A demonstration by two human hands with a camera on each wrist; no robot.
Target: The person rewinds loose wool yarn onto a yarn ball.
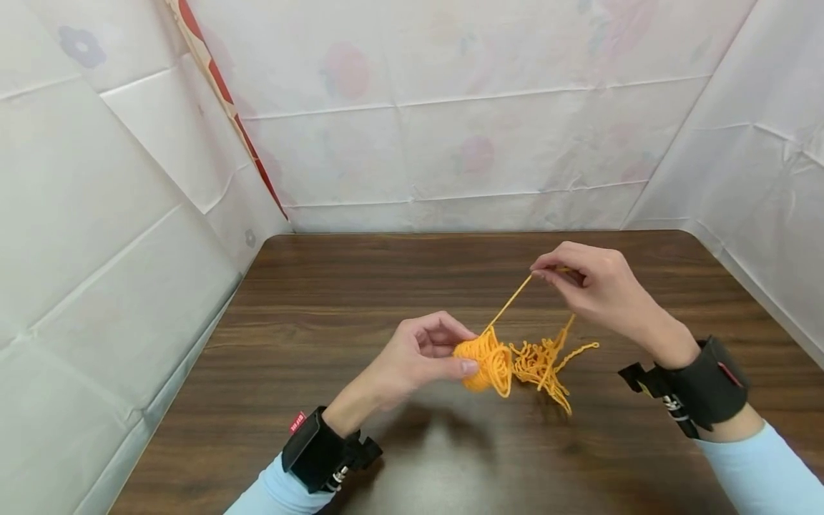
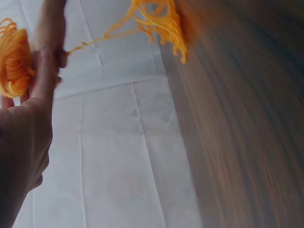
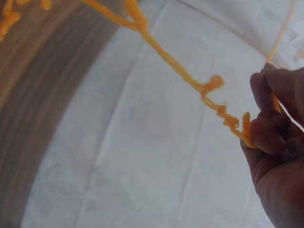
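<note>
I see my left hand (image 1: 421, 354) grasping a small yarn ball (image 1: 484, 360) above the table's (image 1: 335, 300) middle; my right hand (image 1: 595, 282) pinches its taut strand (image 1: 511, 300).

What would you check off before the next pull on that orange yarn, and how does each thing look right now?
1. Left hand grips the yarn ball: ok.
2. Right hand pinches the strand: ok.
3. Strand straight between ball and right hand: ok.
4. Loose tangle free of snags: not ok, kinked and bunched.
5. Tangle resting on the table: ok.
6. Knots inside the tangle: cannot tell.
</note>
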